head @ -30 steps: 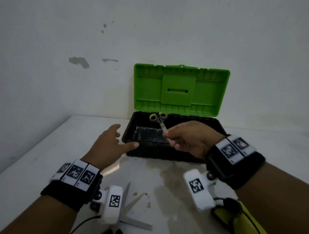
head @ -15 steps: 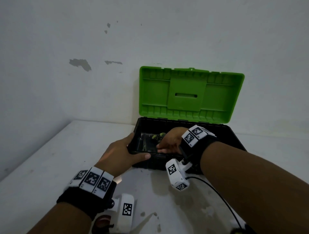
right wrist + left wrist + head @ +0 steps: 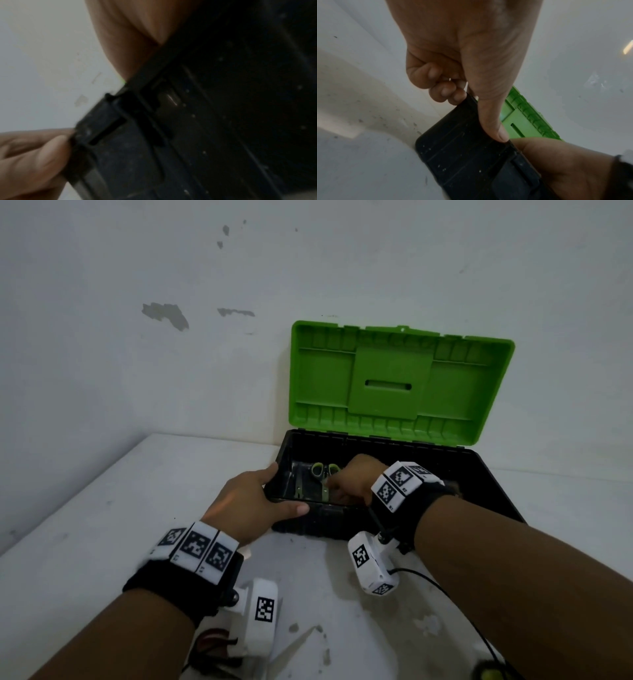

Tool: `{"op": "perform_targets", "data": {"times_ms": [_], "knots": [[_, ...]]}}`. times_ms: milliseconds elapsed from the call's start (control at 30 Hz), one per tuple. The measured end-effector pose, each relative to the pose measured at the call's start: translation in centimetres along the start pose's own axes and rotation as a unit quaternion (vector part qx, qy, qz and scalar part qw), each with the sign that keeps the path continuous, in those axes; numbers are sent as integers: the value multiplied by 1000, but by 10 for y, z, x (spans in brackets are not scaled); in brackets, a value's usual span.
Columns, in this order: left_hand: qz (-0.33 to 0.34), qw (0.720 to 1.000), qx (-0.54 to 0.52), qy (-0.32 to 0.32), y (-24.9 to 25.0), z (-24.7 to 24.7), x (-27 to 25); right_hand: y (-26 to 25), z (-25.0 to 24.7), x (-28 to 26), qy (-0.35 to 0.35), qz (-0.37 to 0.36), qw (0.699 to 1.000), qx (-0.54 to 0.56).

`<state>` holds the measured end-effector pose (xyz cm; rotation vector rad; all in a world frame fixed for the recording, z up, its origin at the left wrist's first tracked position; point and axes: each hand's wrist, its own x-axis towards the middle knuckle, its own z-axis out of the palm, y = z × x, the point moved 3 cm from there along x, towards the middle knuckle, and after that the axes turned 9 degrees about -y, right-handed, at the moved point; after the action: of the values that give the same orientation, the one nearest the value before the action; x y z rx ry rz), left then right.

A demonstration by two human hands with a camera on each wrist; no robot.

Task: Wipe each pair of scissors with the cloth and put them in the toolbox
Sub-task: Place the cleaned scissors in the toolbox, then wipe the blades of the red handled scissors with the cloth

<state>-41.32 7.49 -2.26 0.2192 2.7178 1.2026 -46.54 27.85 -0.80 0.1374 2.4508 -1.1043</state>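
A black toolbox [image 3: 325, 522] stands on the white table with its green lid [image 3: 394, 385] up against the wall. Inside, near the left end, lies a pair of scissors [image 3: 322, 471] with green handles pointing away from me. My right hand [image 3: 333, 485] reaches over the front wall and its fingertips pinch the blades low in the box. My left hand [image 3: 265, 495] grips the front left corner, thumb along the front rim. The left wrist view shows the curled fingers [image 3: 443, 93] on the toolbox [image 3: 471, 155]. The right wrist view shows only the toolbox's outer wall [image 3: 188, 135].
Another pair of scissors [image 3: 298, 645] lies open on the table near me, partly under my left wrist camera. A yellow-green thing [image 3: 489, 674] peeks in at the bottom right. Stains mark the table [image 3: 342, 628]. Walls stand close behind and left.
My right hand has carried the green-handled scissors from above the box's front wall down inside it. My left hand has moved forward and taken hold of the front left corner.
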Motion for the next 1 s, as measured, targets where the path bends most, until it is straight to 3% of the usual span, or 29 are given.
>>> {"op": "perform_targets", "data": {"times_ms": [67,167,267,367,467,633,733,1000], "knots": [[0,1000,10,2,2,0,-1,-8,1,-14,81,-76,994,0],[-6,1000,2,8,1,1,-6,-18,3,-47,204,-195,958,-50],[7,1000,8,24,8,9,-20,-9,9,-83,242,-238,940,-18],[-17,999,11,31,14,15,-42,7,18,-122,203,-236,946,94],[-41,997,56,-11,13,16,-74,26,27,-163,124,-210,956,162],[-64,991,113,7,6,0,-147,58,41,-217,39,-187,964,184],[-74,986,151,-18,-5,5,-187,72,50,-246,1,-178,967,183],[-81,983,164,-9,-15,24,-200,104,71,-301,15,-168,968,184]]}}
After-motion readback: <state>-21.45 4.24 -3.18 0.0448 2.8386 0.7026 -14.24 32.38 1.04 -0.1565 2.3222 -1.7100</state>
